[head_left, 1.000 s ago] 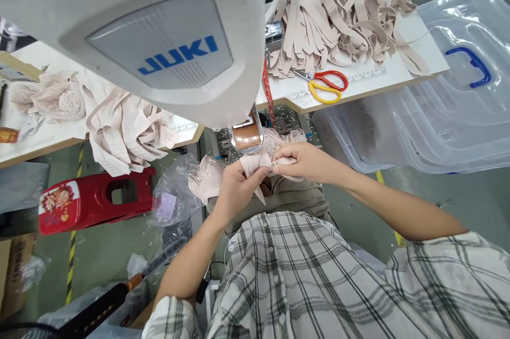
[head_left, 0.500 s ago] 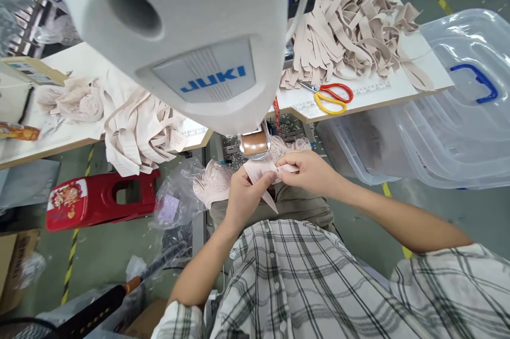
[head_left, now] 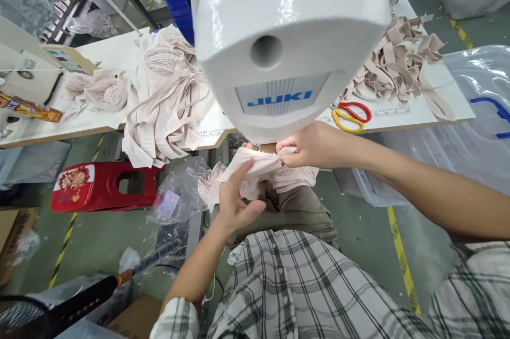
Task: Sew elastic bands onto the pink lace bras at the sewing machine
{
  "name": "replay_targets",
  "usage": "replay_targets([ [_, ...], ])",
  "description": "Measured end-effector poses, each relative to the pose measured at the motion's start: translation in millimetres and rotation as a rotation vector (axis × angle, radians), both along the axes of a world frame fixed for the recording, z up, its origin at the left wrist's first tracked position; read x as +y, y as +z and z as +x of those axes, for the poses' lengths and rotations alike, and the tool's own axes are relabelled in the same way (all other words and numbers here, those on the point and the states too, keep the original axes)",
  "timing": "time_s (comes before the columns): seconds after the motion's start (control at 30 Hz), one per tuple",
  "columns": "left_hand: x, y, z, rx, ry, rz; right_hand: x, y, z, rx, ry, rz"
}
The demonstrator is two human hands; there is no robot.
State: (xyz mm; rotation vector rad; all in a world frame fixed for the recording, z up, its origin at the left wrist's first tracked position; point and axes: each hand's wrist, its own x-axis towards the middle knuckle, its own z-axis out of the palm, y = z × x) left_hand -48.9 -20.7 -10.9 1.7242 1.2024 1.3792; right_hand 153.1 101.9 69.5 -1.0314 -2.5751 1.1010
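A pale pink lace bra (head_left: pixel 297 178) lies across the lap, under the head of the white JUKI sewing machine (head_left: pixel 290 57). My right hand (head_left: pixel 314 145) is closed in a pinch on the bra's smooth fabric band, right below the machine head. Beside the band, my left hand (head_left: pixel 237 198) is open, thumb apart and fingers stretched along the fabric, some fingertips behind it. The machine's needle area is hidden by the head and the hands.
Lace pieces and straps (head_left: pixel 163 89) hang over the left table edge. Red-and-yellow-handled scissors (head_left: pixel 350 116) and a heap of fabric strips (head_left: pixel 398 70) lie on the right. A clear plastic bin (head_left: pixel 474 153) stands there; a red stool (head_left: pixel 107 187) lies lower left.
My left hand has loosened its pinch and spread its fingers. My right hand has moved up and still pinches the band, which is now stretched crosswise. The view has shifted left and forward.
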Motion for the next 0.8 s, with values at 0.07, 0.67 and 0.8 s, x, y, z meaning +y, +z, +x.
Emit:
replay_targets([
  [0.07, 13.7, -1.9, -13.5, 0.345, -0.097, 0.089, 3.9, -1.3, -2.9, -0.07, 0.001, 0.062],
  [0.67, 37.5, 0.7, -13.0, 0.83, -0.109, 0.359, -14.3, -45.7, 15.4, 0.268, -0.167, 0.314],
  [0.8, 32.2, 5.8, -6.1, 0.816, -0.086, 0.291, -18.6, -55.8, 16.8, 0.355, -0.2, 0.328],
])
